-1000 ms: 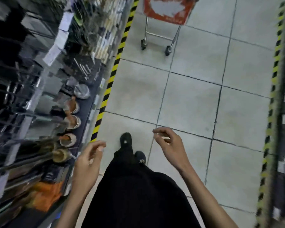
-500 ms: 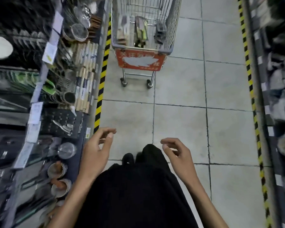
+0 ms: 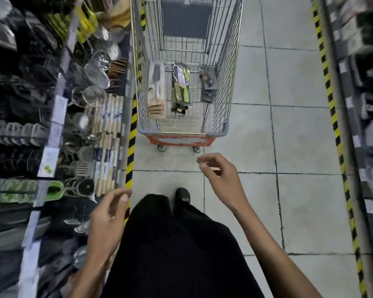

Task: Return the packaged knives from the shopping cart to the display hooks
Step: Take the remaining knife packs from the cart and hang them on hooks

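Against the shopping cart's point(image 3: 221, 82) near wall lean the packaged knives point(image 3: 180, 89); both the left hand point(image 3: 108, 220) and right hand point(image 3: 221, 179) hang loose, empty. Reaching blind risks snagging on the wire.

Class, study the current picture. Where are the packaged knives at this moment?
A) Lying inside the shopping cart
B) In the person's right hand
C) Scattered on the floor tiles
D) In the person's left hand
A: the packaged knives lie on the wire bottom of the shopping cart, while the left hand and the right hand hold nothing.
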